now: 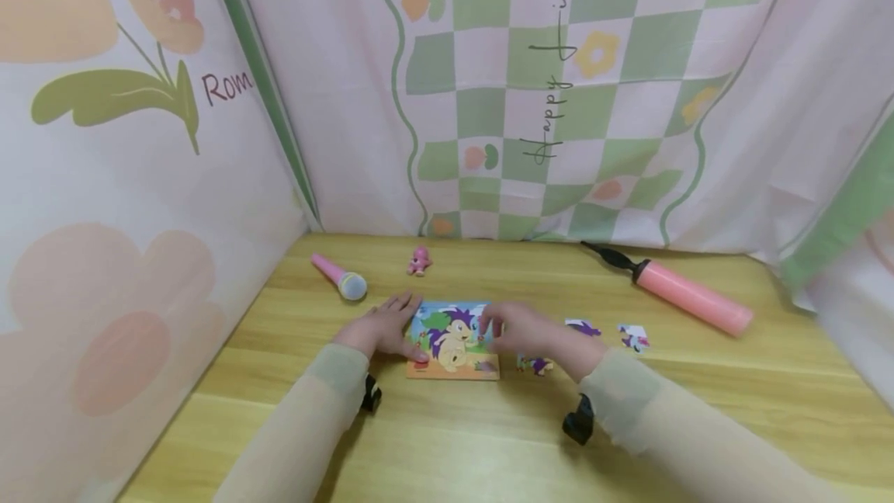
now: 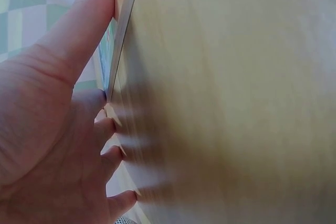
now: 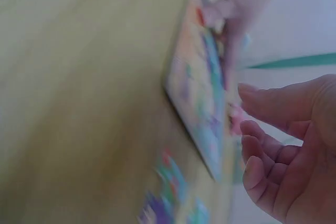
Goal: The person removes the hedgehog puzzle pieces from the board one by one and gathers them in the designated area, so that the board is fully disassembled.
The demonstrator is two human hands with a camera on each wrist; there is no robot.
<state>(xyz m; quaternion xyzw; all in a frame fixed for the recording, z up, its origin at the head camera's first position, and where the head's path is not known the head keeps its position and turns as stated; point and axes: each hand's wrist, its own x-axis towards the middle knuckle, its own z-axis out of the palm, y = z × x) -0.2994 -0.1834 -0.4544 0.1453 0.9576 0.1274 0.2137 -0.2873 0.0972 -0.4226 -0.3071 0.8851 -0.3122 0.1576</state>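
Note:
A flat jigsaw puzzle board (image 1: 453, 344) with a purple-spined hedgehog picture lies on the table. At its left side rests my left hand (image 1: 382, 331), its thumb on the board's face. In the left wrist view, the index fingertip meets the board's edge (image 2: 122, 40) and the other fingertips touch the tabletop, spread apart. My right hand (image 1: 525, 330) hovers by the board's right side with loosely bent fingers. Nothing shows between its thumb and fingers (image 3: 253, 172) in the right wrist view. Loose puzzle pieces lie right of the board: one (image 1: 538, 365) close by, others (image 1: 583, 327) (image 1: 634, 338) farther right.
Behind the board stands a small pink toy figure (image 1: 419, 261). A pink toy microphone (image 1: 339, 277) lies at the back left, and a pink hand pump (image 1: 691, 297) with a black nozzle at the back right. Printed curtains (image 1: 335, 84) border the wooden table (image 1: 461, 441).

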